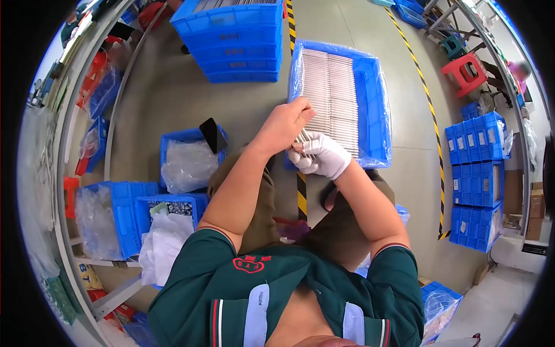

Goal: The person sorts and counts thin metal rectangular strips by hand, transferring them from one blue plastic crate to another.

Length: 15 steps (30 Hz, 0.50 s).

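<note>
My bare left hand [283, 126] and my right hand [325, 156], in a white glove with bare fingertips, meet over the near left part of a blue bin [370, 107]. Between them is a small bundle of thin silvery metal strips [302, 137]. Both hands are closed on this bundle; the left fingers curl over its upper end, and the right fingers wrap its lower end. How many strips there are cannot be made out. Inside the bin, lined with clear plastic, similar thin pale strips [329, 81] stand packed in two long rows, with a gap along the right wall.
A stack of blue bins [243, 58] stands at the back left. Left of my legs are a plastic-filled bin [191, 162], a phone-like black slab [213, 135] and a bin of small metal parts [173, 205]. More stacked bins [475, 179] and a red stool [464, 74] stand right.
</note>
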Tool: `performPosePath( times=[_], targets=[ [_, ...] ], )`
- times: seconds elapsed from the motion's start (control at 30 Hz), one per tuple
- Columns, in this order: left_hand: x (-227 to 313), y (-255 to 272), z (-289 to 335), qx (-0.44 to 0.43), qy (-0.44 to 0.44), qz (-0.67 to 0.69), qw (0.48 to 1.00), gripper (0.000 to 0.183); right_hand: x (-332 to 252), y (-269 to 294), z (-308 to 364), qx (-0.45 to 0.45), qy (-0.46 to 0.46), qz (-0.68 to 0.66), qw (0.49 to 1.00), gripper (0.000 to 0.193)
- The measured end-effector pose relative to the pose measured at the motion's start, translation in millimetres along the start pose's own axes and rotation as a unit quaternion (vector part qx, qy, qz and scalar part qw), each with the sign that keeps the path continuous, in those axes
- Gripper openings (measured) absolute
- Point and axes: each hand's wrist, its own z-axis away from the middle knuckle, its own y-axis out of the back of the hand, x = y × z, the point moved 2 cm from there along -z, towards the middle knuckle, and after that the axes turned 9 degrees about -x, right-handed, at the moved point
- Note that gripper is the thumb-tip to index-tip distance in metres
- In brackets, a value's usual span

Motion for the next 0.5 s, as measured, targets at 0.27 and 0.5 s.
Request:
performPosePath(
  times=[0.27, 0.5],
  targets=[
    [-18.3, 25.4, 0.1, 0.172, -0.004, 0.244, 0.954, 0.017, -14.0, -10.4, 8.7, 0.161, 0.071, 0.175, 0.969, 0.031],
    [-16.8, 6.7, 2.1, 0.082, 0.012, 0.359, 0.930, 0.018, -36.7, -6.8, 26.2, 0.263, 0.225, 0.158, 0.925, 0.036]
  ],
)
